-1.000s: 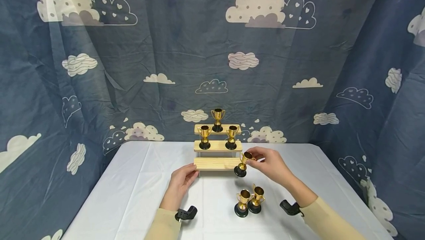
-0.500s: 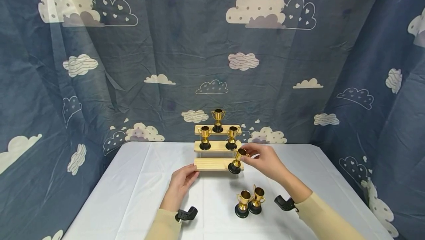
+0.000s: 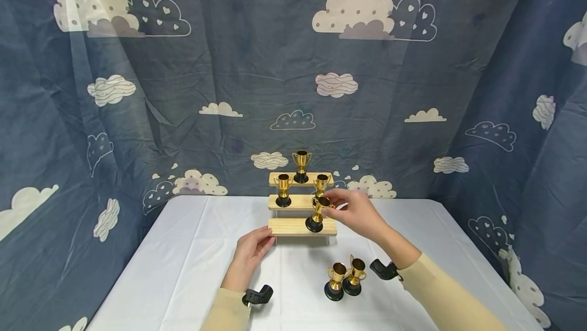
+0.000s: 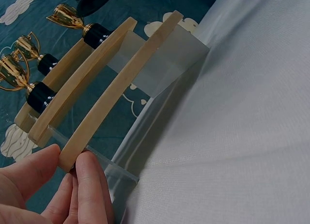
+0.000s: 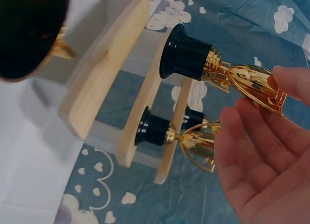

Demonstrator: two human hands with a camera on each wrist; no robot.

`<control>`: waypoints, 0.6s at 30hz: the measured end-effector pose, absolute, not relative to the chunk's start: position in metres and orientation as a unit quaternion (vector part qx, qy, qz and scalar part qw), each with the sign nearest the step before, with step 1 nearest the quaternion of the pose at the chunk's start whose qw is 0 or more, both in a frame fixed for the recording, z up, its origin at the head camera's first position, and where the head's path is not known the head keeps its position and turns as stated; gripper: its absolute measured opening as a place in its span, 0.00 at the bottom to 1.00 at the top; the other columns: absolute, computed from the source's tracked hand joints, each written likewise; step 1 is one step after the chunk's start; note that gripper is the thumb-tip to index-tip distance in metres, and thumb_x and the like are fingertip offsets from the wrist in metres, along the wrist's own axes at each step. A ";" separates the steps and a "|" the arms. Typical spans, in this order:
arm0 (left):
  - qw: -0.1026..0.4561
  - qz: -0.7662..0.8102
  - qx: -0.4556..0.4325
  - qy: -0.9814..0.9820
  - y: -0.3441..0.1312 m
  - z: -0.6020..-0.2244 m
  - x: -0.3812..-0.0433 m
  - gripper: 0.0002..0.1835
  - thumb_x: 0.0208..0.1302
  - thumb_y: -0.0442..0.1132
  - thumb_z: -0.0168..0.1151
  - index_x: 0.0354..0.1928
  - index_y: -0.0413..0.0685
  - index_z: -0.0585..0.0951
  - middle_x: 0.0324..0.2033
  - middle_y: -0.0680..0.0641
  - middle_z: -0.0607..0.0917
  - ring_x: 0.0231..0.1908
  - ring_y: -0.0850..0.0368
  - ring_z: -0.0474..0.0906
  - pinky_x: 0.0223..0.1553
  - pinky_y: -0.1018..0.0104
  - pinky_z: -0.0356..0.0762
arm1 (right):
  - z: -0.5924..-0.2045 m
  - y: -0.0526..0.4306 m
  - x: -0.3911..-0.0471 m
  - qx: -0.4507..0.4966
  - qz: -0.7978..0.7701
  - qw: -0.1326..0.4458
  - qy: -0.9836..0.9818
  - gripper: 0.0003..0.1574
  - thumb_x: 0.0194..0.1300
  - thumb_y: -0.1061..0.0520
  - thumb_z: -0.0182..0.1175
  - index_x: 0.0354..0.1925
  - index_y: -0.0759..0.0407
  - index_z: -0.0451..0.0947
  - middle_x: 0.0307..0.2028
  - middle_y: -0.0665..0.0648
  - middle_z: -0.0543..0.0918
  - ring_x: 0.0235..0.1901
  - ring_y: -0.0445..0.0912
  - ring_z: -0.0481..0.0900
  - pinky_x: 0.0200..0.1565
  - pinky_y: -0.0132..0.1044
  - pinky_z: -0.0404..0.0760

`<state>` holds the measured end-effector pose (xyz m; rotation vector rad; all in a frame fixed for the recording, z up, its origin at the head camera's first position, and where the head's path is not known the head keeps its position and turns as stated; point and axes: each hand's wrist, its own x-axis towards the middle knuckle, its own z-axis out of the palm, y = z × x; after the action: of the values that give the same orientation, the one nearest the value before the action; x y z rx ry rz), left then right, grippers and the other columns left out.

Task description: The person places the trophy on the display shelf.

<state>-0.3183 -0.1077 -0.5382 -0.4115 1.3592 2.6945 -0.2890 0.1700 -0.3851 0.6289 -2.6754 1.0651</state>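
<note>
A gold trophy cup on a black base [image 3: 317, 213] hangs over the right part of the bottom plank [image 3: 289, 226] of a three-step wooden display stand. My right hand [image 3: 359, 216] pinches it near its rim and handle with thumb and fingers. In the right wrist view, the held trophy's black base [image 5: 188, 53] stands off from the bottom plank [image 5: 109, 64]. At the left end of that same plank, my left hand [image 3: 247, 257] grips the wood between thumb and fingers. One trophy [image 3: 300, 166] stands on the top plank; two more, including the left one [image 3: 283, 190], stand on the middle plank.
Two other trophies, a left one [image 3: 336, 281] and a right one [image 3: 355, 276], stand close together on the white-covered table [image 3: 192, 270], in front of the stand and to its right. Clear side supports [image 4: 179, 59] carry the planks. Behind hangs a dark cloud-print cloth [image 3: 266, 56].
My right hand has carried the trophy leftward and a little away from me, from beside the bottom plank's right end to over the plank. My left hand has stayed put.
</note>
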 end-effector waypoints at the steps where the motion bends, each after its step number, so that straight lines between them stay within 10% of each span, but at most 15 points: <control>1: 0.047 0.884 -0.134 0.445 -0.108 -0.538 -0.319 0.25 0.60 0.23 0.68 0.60 0.24 0.75 0.43 0.38 0.85 0.40 0.53 0.85 0.50 0.63 0.85 | -0.384 0.169 -0.290 0.214 0.362 0.097 -0.902 0.23 0.63 0.49 0.72 0.55 0.50 0.82 0.42 0.45 0.86 0.41 0.42 0.83 0.42 0.37 0.87; 18: 0.050 0.887 -0.126 0.442 -0.109 -0.538 -0.318 0.25 0.60 0.23 0.67 0.60 0.24 0.75 0.43 0.38 0.85 0.40 0.53 0.85 0.52 0.62 0.84 | -0.369 0.144 -0.307 0.240 0.353 0.097 -0.899 0.21 0.64 0.47 0.71 0.54 0.47 0.83 0.41 0.45 0.86 0.41 0.40 0.83 0.42 0.38 0.86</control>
<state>-0.3177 -0.1087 -0.5381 -0.3848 1.3460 2.7004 -0.3073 0.1436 -0.3686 0.7101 -2.6635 1.0458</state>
